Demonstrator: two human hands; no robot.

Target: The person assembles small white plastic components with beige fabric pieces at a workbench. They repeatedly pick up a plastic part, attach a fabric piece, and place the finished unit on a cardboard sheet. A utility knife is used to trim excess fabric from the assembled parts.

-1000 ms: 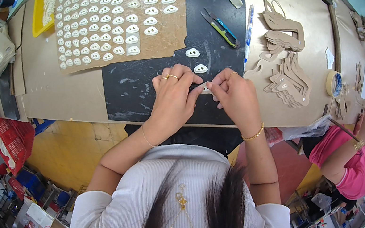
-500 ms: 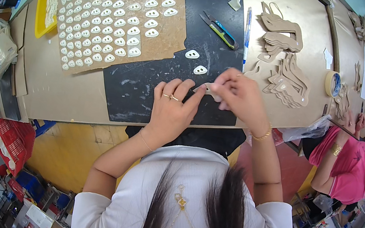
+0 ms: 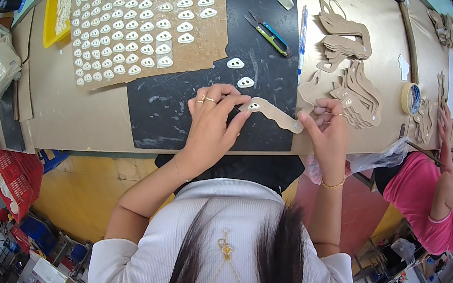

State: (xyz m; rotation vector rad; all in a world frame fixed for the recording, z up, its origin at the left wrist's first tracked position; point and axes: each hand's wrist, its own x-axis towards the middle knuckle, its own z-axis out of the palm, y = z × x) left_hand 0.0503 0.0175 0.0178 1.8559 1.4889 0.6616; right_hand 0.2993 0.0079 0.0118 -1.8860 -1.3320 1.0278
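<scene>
A beige curved strip (image 3: 278,116) lies over the black mat (image 3: 176,124), with a white two-holed oval piece (image 3: 254,106) on its left end. The thumb and fingertips of my left hand (image 3: 211,116) pinch that left end. My right hand (image 3: 327,135) is beside the strip's right end, its thumb close to or touching the tip and its fingers apart from the thumb. Two more white two-holed pieces (image 3: 235,63) lie on the mat just beyond my left hand.
Rows of white pieces cover a brown board (image 3: 194,47) at left, next to a yellow tray (image 3: 52,19). Thread snips (image 3: 270,34) and a pen (image 3: 303,35) lie beyond my hands. Stacked beige cutouts (image 3: 357,100) and a tape roll (image 3: 410,99) are at right. A co-worker in pink (image 3: 422,193) sits farther right.
My right hand has moved right, away from the white piece to the strip's far end, uncovering the strip. My left hand stays at the left end. The co-worker's arm has shifted.
</scene>
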